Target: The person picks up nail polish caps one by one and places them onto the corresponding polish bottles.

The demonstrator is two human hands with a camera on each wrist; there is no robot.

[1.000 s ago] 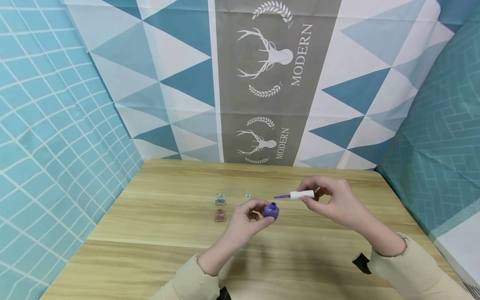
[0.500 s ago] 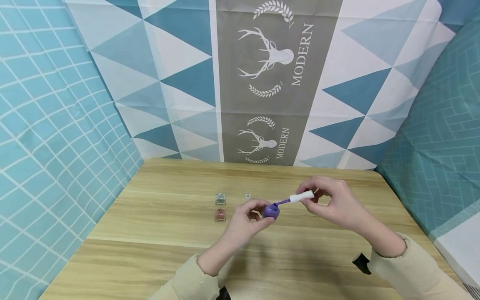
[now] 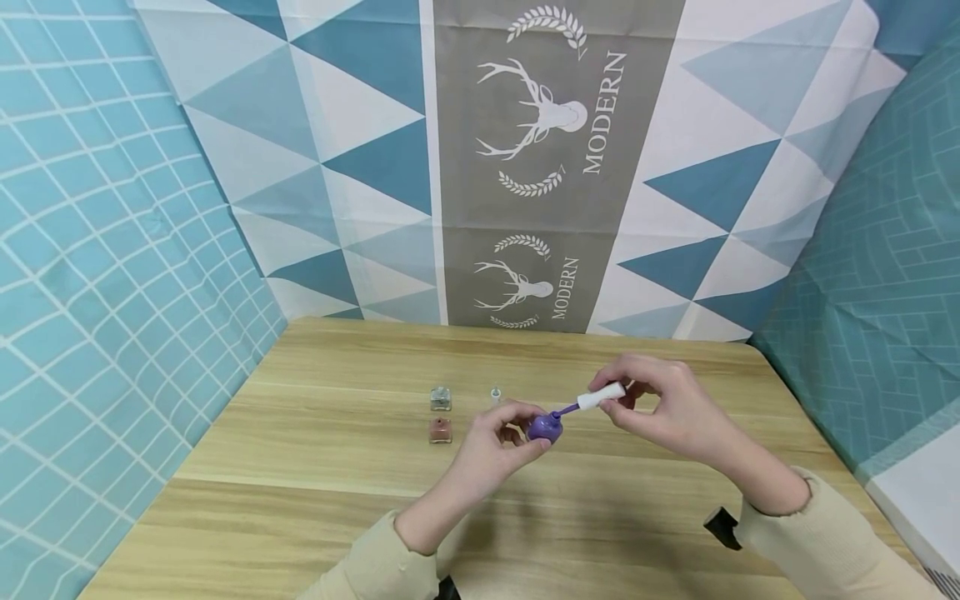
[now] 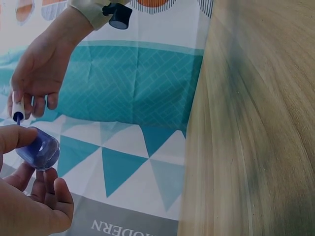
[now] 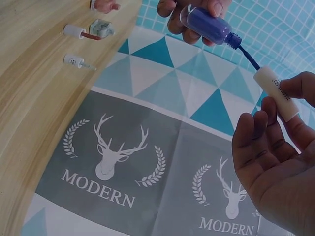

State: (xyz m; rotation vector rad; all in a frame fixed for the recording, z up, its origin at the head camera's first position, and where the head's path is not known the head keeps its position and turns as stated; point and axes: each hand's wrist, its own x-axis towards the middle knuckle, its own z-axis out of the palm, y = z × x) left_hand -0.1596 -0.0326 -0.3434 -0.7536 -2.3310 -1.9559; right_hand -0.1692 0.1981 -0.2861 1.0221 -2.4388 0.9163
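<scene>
My left hand (image 3: pixel 491 442) holds an open bottle of purple nail polish (image 3: pixel 546 427) between thumb and fingers, tilted above the table. My right hand (image 3: pixel 663 408) pinches the bottle's white brush cap (image 3: pixel 602 395). In the right wrist view the purple-coated brush stem (image 5: pixel 249 58) runs from the cap into the bottle's threaded mouth; how deep the bristles reach is hidden. On the table stand a clear-grey polish bottle (image 3: pixel 441 398) and a reddish-pink one (image 3: pixel 440 430), both uncapped.
Two white brush caps stand on the wooden table (image 3: pixel 337 467), brushes up: one with a reddish brush (image 5: pixel 75 31), one with a clear-grey brush (image 5: pixel 74 61). My left hand hides one from the head view. Patterned cloth (image 3: pixel 517 167) hangs behind the table.
The purple brush was held apart from the bottle a second ago; my right hand has brought it down and left to the mouth, where its tip has entered. The bottle has shifted slightly.
</scene>
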